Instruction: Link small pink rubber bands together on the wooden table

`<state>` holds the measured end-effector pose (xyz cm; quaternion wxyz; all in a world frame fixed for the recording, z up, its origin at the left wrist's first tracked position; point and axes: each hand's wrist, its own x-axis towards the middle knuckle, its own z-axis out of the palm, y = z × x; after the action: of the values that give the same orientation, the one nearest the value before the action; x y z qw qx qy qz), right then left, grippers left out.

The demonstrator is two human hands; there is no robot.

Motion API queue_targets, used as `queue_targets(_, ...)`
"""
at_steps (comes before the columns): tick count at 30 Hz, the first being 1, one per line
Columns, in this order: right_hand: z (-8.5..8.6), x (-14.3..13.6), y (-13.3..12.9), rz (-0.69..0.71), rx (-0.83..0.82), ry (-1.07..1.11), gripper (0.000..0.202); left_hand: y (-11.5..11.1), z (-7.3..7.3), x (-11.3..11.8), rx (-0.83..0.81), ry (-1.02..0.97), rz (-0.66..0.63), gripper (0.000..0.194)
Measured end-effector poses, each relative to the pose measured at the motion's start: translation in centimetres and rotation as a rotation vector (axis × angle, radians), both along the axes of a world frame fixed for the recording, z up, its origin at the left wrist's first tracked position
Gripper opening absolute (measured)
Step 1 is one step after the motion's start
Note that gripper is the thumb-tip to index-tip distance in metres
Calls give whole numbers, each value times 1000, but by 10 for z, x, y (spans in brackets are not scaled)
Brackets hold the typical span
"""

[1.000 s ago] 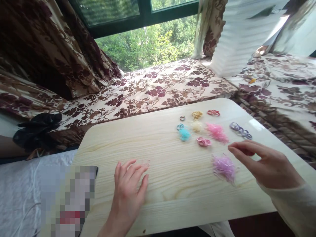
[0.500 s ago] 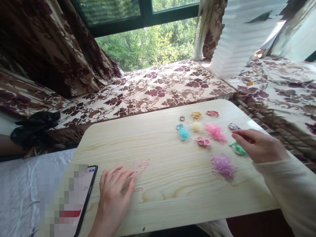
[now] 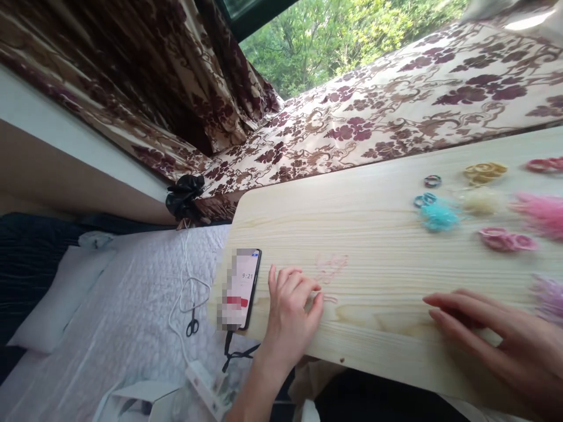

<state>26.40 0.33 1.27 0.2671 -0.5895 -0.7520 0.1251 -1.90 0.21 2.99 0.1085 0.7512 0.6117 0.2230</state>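
My left hand (image 3: 292,302) rests on the wooden table (image 3: 373,234) with its fingers loosely spread and nothing visible in them. Just beyond its fingertips lies a loose group of thin pale pink elastic bands (image 3: 332,266), with a single pink band (image 3: 329,299) by the thumb. My right hand (image 3: 501,337) is over the table's front right part, thumb and forefinger extended and slightly apart. No object shows between them. Closest to it is a pile of lilac bands (image 3: 548,296), cut off by the right edge of the view.
Farther back lie turquoise bands (image 3: 440,217), pink hair ties (image 3: 508,239), yellow hair ties (image 3: 485,173), cream bands (image 3: 481,201) and bright pink bands (image 3: 543,211). A phone (image 3: 241,287) sits at the left edge. Scissors (image 3: 192,325) and a white cable (image 3: 180,305) lie on the bed.
The view has turned left and down. My right hand has come away from the green and dark ties at the far right, toward the front. My left hand stays beside the pale pink bands.
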Motion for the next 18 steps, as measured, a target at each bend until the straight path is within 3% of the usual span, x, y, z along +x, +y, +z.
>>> queue_targets(2,3,-9,5,148,43,48,39,-1,2,2,-19,13,-35,12)
queue_targets(4,3,-10,7,202,61,53,31,0,3,4,-41,41,-59,12)
queue_targets(12,-4,-5,5,184,82,-17,28,6,4,5,-82,182,-108,15)
queue_targets(18,-1,-8,6,187,86,-27,31,9,6,7,-58,250,-142,17)
